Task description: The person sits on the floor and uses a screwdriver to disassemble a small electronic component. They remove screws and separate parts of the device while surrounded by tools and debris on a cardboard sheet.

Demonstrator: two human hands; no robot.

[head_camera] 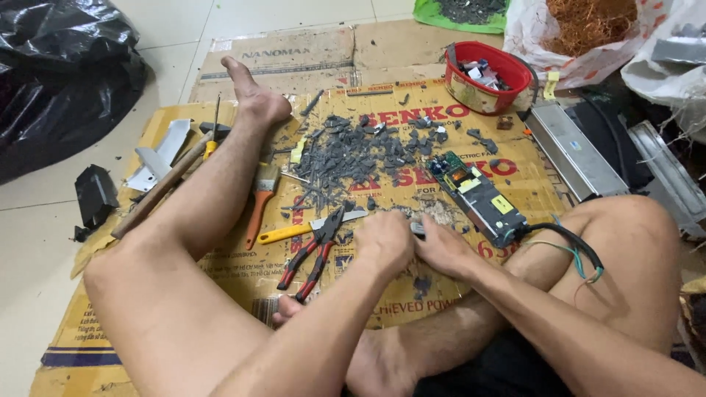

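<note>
At nine o'clock a black plastic part lies on the tile, and beside it a wooden-handled hammer rests on the cardboard sheet against the person's outstretched leg. Moving right, a paintbrush with an orange handle, a yellow-handled knife and red-and-black pliers lie just left of centre, with a heap of grey plastic scraps at twelve o'clock above them.

At centre the left hand is curled shut, knuckles up, and the right hand presses close against it, fingers closed. Between them a small grey piece peeks out; both hands seem to pinch it, though what it is I cannot tell. This looks like the stage of prying or picking apart a small piece by hand, so the next move calls for a firm two-handed pinch and a careful pull.

At two o'clock from the hands lies a green circuit board with black and green wires trailing over the right knee. Farther up sits a red bowl of bits.
</note>
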